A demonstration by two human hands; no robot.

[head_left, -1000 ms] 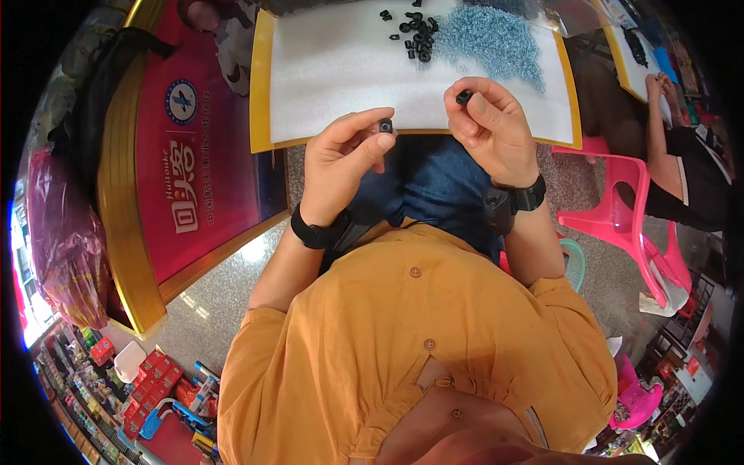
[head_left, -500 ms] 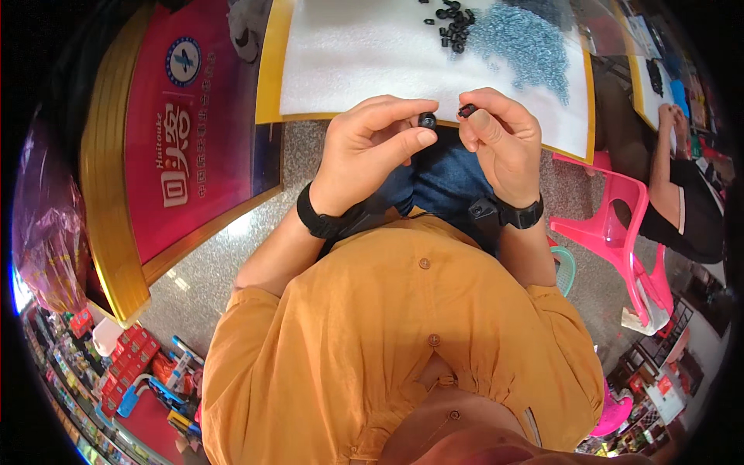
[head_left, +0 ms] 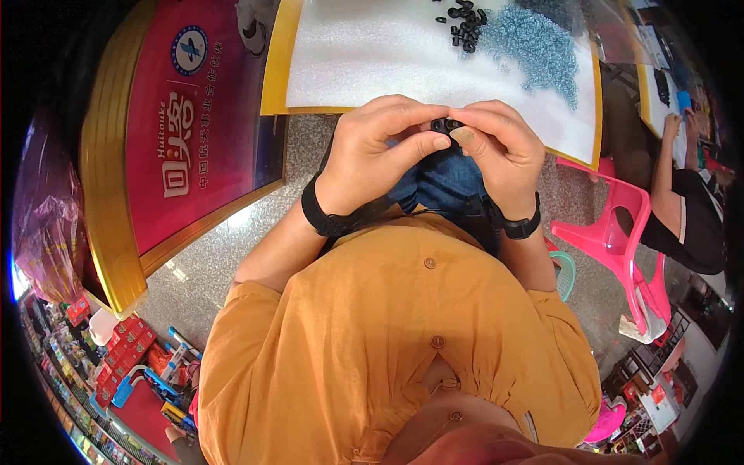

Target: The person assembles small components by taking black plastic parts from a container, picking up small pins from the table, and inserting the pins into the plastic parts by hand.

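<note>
Between the thumb and forefinger of my left hand (head_left: 387,147) is a small round black part (head_left: 438,125). My right hand (head_left: 504,147) pinches another small black part (head_left: 454,124), mostly covered by its fingertips. The two pieces meet in front of me, just off the near edge of the table; whether they are joined I cannot tell. Beyond my hands, a pile of similar black parts (head_left: 468,32) lies on the white padded tabletop (head_left: 364,54), beside a spread of small bluish clear pieces (head_left: 535,54).
A yellow edge (head_left: 277,62) borders the tabletop. On the left stands a gold-framed red panel (head_left: 186,132). A pink plastic stool (head_left: 612,225) is to my right, with a green basket (head_left: 566,273) near it. Farther right, another person's arm (head_left: 665,170) reaches over a second table.
My hands have come together, bringing the black part in the right hand against the one in the left. The view has shifted slightly.
</note>
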